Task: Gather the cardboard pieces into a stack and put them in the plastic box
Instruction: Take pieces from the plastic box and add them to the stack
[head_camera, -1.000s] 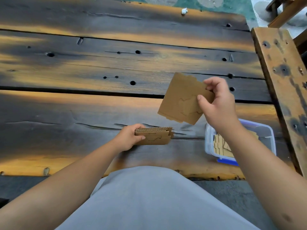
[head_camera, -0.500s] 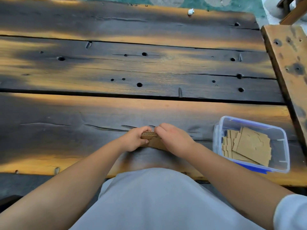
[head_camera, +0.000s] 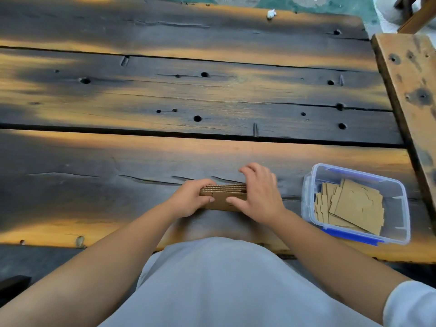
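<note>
A small stack of brown cardboard pieces [head_camera: 223,194] stands on edge on the dark wooden table [head_camera: 188,95], near its front edge. My left hand [head_camera: 191,200] grips the stack's left end. My right hand [head_camera: 258,193] presses against its right end, thumb in front and fingers loosely spread over the top. To the right sits the clear plastic box [head_camera: 398,208] with blue clips, holding several flat cardboard pieces [head_camera: 354,206].
A lighter wooden plank [head_camera: 410,86] runs along the table's right side. A small white scrap [head_camera: 271,13] lies at the far edge. Gaps and holes mark the planks. My grey-clothed lap fills the bottom of the view.
One second ago my right hand held a separate cardboard piece up above the box; that piece now lies in the box. The right hand came to the stack and now loosens its fingers.
</note>
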`<state>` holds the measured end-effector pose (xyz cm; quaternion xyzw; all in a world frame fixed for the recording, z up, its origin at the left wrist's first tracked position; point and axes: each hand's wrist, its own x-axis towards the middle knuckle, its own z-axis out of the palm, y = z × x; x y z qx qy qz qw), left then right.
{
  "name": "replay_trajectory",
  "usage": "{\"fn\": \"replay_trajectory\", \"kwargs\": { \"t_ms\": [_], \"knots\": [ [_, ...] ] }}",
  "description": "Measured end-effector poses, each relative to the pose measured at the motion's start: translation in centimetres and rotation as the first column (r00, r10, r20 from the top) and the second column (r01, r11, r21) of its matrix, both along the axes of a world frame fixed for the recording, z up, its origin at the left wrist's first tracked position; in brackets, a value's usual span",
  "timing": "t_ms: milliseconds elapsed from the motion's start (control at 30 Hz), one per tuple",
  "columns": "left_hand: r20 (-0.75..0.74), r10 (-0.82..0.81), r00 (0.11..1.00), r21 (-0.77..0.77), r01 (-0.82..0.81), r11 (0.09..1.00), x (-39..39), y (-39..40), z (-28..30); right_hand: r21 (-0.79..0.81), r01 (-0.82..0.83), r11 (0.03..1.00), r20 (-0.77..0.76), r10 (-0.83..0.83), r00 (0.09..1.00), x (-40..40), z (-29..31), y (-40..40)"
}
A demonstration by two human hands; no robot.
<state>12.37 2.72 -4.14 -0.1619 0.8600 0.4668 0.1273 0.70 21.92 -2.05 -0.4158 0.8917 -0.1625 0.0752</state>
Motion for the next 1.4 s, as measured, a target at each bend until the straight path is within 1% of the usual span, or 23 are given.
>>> {"fn": "replay_trajectory", "kwargs": {
  "t_ms": [67,100,133,167,233,300,367,400,467,567,667,767,867,933,1000,1033,1067,1133,1200,1233,1300,1333,1400],
  "knots": [
    [0.029,0.000,1.000,-0.003,0.000,1.000,0.0,-0.5,0.2,0.013,0.093,0.996,0.152,-0.094,0.984,-0.8,-0.9,2.2],
    [0.040,-0.007,0.999,0.001,0.007,1.000,0.0,-0.7,0.3,0.031,0.124,0.992,0.244,-0.128,0.961,-1.0,-1.2,3.1],
    [0.047,-0.020,0.999,0.008,0.019,1.000,-0.1,-0.8,0.3,0.054,0.133,0.990,0.314,-0.143,0.939,-1.0,-1.6,3.7],
    [0.057,-0.038,0.998,0.015,0.037,0.999,-0.1,-0.8,0.4,0.082,0.118,0.990,0.345,-0.140,0.928,-0.8,-2.0,4.0],
    [0.083,-0.081,0.993,0.028,0.079,0.996,-0.2,-0.9,0.5,0.102,0.110,0.989,0.330,-0.138,0.934,-0.3,-2.7,4.1],
    [0.107,-0.112,0.988,0.031,0.109,0.994,-0.3,-1.0,0.6,0.074,0.195,0.978,0.324,-0.209,0.923,0.3,-2.7,3.8],
    [0.134,-0.141,0.981,0.038,0.137,0.990,-0.3,-1.2,0.9,0.047,0.286,0.957,0.348,-0.284,0.893,0.6,-2.7,3.7],
    [0.149,-0.156,0.976,0.049,0.150,0.987,-0.3,-1.3,1.0,0.044,0.294,0.955,0.350,-0.290,0.891,0.6,-2.7,3.8],
    [0.179,-0.188,0.966,0.078,0.176,0.981,-0.3,-1.6,1.2,0.036,0.256,0.966,0.350,-0.252,0.902,0.8,-2.6,4.3],
    [0.217,-0.226,0.950,0.118,0.204,0.972,-0.5,-2.0,1.7,-0.022,0.176,0.984,0.378,-0.154,0.913,0.6,-2.2,5.2],
    [0.235,-0.236,0.943,0.142,0.207,0.968,-0.7,-2.0,2.2,-0.025,0.122,0.992,0.374,-0.104,0.921,0.5,-1.9,5.8],
    [0.258,-0.233,0.938,0.171,0.193,0.966,-1.0,-1.7,2.3,-0.007,0.144,0.989,0.392,-0.130,0.911,0.3,-1.9,5.4],
    [0.319,-0.198,0.927,0.273,0.110,0.956,-1.5,-0.9,2.8,0.018,0.239,0.971,0.438,-0.222,0.871,0.2,-2.1,4.2],
    [0.318,-0.164,0.934,0.325,0.055,0.944,-1.7,-0.4,3.0,0.000,0.329,0.944,0.482,-0.288,0.828,0.4,-2.2,3.5],
    [0.300,-0.132,0.945,0.341,0.023,0.940,-1.7,-0.1,3.0,-0.022,0.405,0.914,0.511,-0.338,0.790,0.6,-2.5,3.0],
    [0.287,-0.122,0.950,0.317,0.026,0.948,-1.6,0.1,3.0,-0.017,0.409,0.912,0.503,-0.346,0.792,0.7,-2.6,2.8],
    [0.272,-0.116,0.955,0.273,0.039,0.961,-1.5,0.2,2.9,-0.001,0.387,0.922,0.463,-0.343,0.818,0.9,-2.8,2.7],
    [0.242,-0.080,0.967,0.191,0.033,0.981,-1.1,0.4,2.4,0.067,0.336,0.939,0.323,-0.339,0.884,1.2,-2.9,2.7],
    [0.204,-0.006,0.979,0.171,-0.030,0.985,-0.6,0.5,1.8,0.080,0.313,0.946,0.253,-0.323,0.912,1.3,-3.1,2.7],
    [0.191,0.035,0.981,0.171,-0.068,0.983,-0.4,0.6,1.5,0.068,0.287,0.955,0.252,-0.295,0.922,1.3,-3.3,2.8],
    [0.185,0.098,0.978,0.148,-0.126,0.981,0.2,0.8,0.9,0.063,0.210,0.976,0.304,-0.219,0.927,1.4,-3.6,2.7],
    [0.189,0.122,0.974,0.127,-0.147,0.981,0.4,1.1,0.6,0.071,0.178,0.982,0.342,-0.191,0.920,1.5,-3.7,2.6],
    [0.191,0.155,0.969,0.086,-0.174,0.981,0.7,1.6,0.0,0.112,0.160,0.981,0.419,-0.192,0.887,1.8,-3.7,2.2]
  ]
}}
